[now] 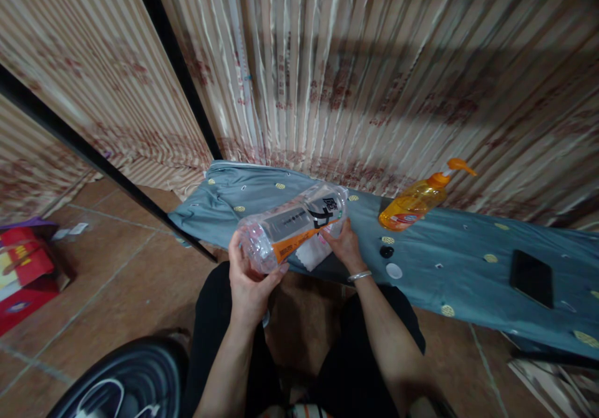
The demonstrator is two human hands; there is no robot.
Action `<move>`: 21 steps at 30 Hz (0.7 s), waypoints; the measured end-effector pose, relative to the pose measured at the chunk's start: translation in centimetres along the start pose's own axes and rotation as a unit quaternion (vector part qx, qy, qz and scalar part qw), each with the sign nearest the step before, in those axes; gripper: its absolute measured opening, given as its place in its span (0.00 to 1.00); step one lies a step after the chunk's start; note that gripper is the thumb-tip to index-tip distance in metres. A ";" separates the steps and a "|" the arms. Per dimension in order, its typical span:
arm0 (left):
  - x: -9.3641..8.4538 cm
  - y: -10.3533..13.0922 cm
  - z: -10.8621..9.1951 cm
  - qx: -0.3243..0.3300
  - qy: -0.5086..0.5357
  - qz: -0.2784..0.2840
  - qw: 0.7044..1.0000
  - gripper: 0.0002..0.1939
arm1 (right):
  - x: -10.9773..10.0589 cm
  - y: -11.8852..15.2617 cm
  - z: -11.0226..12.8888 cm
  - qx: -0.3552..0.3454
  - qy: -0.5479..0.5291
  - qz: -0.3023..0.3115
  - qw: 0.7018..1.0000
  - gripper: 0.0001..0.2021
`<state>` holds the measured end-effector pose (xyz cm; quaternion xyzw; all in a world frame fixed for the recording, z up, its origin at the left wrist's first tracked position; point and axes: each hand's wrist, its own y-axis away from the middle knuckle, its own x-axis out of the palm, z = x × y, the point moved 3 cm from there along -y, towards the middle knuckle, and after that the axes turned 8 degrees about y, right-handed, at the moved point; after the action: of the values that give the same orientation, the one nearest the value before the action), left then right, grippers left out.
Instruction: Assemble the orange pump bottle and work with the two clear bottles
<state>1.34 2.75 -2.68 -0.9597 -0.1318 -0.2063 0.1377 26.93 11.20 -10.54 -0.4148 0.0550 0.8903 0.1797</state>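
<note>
Head camera feed gives me a large see-through bottle (299, 221) held on its side over the near edge of the cloth-covered table (461, 252). I have both hands on it: the left hand (247, 286) has its grip closed around one end, and the right hand (345, 243) grips the lower side by the other end. I read the step in hand as steadying and turning the bottle; I can't tell whether it also rests on the cloth. The plastic looks thin, so I judge that any move with it calls for light, even pressure from both sides.

Below the bottle, by my right fingers, lies a crumpled white tissue (312, 256), easily snagged. Off my right wrist sit a small black cap (387, 252) and a white disc (394, 271), close enough to be knocked. Behind them, the orange pump bottle (410, 204) could catch a wide swing. The phone (531, 277) lies well apart, farther right. The striped curtain (346, 81) hangs just beyond the table, limiting forward reach.
</note>
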 end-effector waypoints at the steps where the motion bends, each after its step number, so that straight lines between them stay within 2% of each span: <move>1: 0.0 0.0 0.0 -0.002 0.002 -0.002 1.000 0.53 | 0.0 0.0 0.0 0.002 -0.001 -0.001 1.000 0.28; 21: 0.1 0.0 -0.1 -0.005 -0.004 0.009 1.000 0.53 | 1.0 -0.5 -1.2 -0.038 -0.021 -0.027 0.999 0.30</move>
<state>1.41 2.72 -2.51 -0.9624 -0.1222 -0.2019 0.1342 27.40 11.68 -12.04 -0.4043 0.0062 0.8949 0.1888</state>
